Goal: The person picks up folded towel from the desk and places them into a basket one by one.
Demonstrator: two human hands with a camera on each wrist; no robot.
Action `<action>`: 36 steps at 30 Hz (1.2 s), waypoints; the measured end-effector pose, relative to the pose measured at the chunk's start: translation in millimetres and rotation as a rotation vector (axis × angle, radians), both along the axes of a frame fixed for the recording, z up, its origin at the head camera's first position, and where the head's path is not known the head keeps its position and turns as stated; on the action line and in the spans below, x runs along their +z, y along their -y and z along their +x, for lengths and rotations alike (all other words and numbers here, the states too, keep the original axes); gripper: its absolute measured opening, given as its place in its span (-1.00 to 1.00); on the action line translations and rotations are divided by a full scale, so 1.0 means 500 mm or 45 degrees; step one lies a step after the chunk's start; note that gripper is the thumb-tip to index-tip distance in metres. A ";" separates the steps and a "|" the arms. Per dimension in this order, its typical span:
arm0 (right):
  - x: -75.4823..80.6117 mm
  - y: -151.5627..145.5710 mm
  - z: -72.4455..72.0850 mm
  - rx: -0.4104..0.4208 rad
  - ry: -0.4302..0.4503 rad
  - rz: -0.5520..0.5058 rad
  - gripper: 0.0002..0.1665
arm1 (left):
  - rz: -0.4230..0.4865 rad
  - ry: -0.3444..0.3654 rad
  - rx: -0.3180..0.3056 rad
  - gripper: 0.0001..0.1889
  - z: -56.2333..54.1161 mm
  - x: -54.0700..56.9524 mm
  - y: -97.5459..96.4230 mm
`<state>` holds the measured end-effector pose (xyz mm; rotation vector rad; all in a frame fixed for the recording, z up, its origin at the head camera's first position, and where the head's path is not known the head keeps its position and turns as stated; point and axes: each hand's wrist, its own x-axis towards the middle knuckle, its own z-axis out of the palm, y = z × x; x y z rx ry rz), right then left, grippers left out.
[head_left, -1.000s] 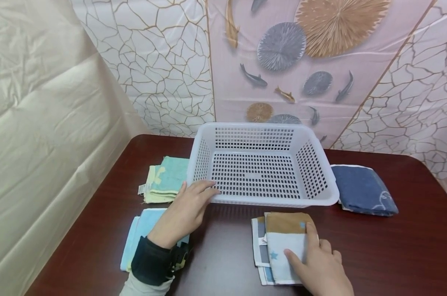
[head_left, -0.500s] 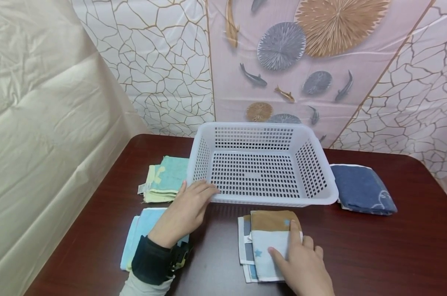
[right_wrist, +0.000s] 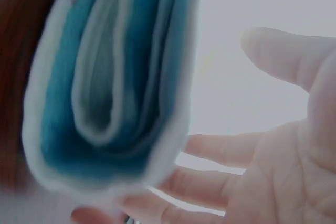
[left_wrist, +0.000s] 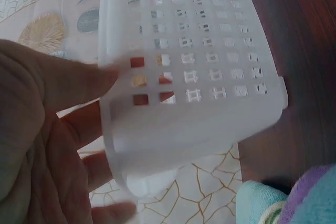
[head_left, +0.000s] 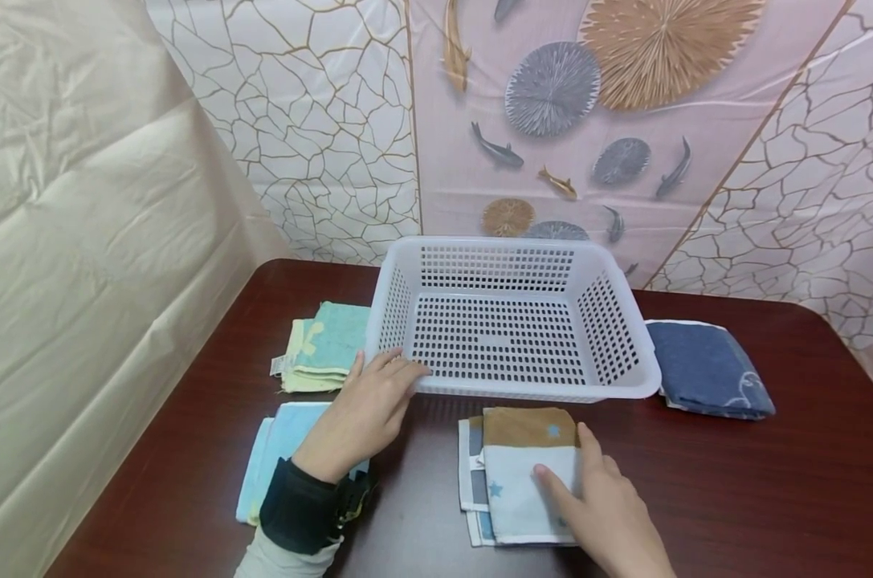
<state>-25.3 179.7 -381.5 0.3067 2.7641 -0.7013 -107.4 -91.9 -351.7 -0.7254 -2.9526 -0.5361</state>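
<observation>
My left hand (head_left: 364,413) holds the near left corner of a white perforated plastic basket (head_left: 508,390). In the left wrist view the thumb (left_wrist: 79,80) lies against the basket's outer wall (left_wrist: 173,124), with the other fingers over the rim. A folded towel (head_left: 526,482), white and brown with blue stars, lies on the table in front of the basket. My right hand (head_left: 609,506) is at the towel's right edge, fingers extended and thumb over its top. The right wrist view shows the towel's folded layers (right_wrist: 105,103) and the thumb standing apart from them.
A green and yellow folded towel (head_left: 335,341) lies left of the basket. Nearer, a light blue folded towel (head_left: 287,437) is partly hidden under my left forearm. A dark blue folded towel (head_left: 707,369) sits right of the basket. A patterned cloth (head_left: 320,120) hangs behind the table.
The star towel has slid left along the table with my right hand. The right fingers have since shifted from its top to its right edge. My left hand and the basket stay put.
</observation>
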 end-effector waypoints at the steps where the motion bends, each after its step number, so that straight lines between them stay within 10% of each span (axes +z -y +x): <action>1: 0.002 -0.007 -0.002 -0.005 0.013 -0.021 0.16 | 0.004 -0.004 0.008 -0.64 0.003 0.002 -0.002; 11: 0.010 -0.055 -0.018 -0.087 0.058 -0.248 0.12 | 0.202 -0.286 0.004 -0.69 0.059 0.042 -0.028; 20: 0.011 -0.089 -0.018 -0.189 0.058 -0.359 0.02 | 0.290 0.114 0.124 -0.85 0.098 0.016 -0.043; 36: 0.000 -0.073 -0.013 -0.148 0.045 -0.315 -0.03 | 0.320 0.446 0.252 -0.62 0.095 -0.043 -0.067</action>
